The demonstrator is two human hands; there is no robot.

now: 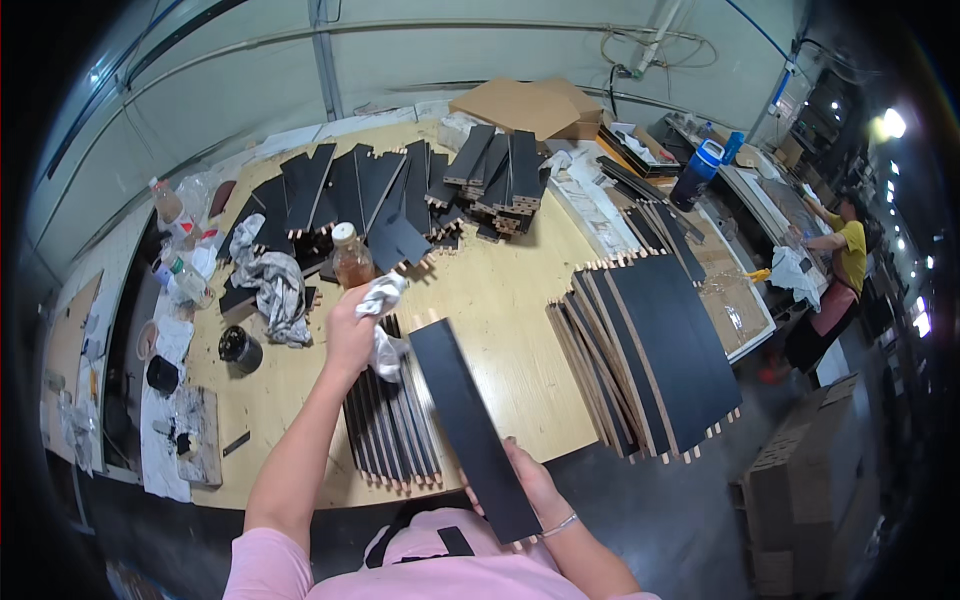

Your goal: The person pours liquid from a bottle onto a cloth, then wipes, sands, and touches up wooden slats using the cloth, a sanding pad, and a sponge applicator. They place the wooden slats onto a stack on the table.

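Note:
My left hand (348,335) is closed on a crumpled white rag (386,292), part of which hangs below the fingers. Just beyond it stands a clear bottle (352,262) of brown liquid with a white cap; whether the hand touches it I cannot tell. My right hand (532,482) grips the lower part of a long black board (470,425), held tilted in front of my body. Light wooden dowels stick out at the board's ends. Between my arms, a row of narrow black boards (392,435) on edge lies on the wooden table (510,300).
A leaning stack of wide black panels (670,350) sits at the right. Piled black boards (380,195) fill the back. Left are a grey rag (275,295), a dark jar (240,348) and plastic bottles (172,208). A co-worker in yellow (850,250) stands far right.

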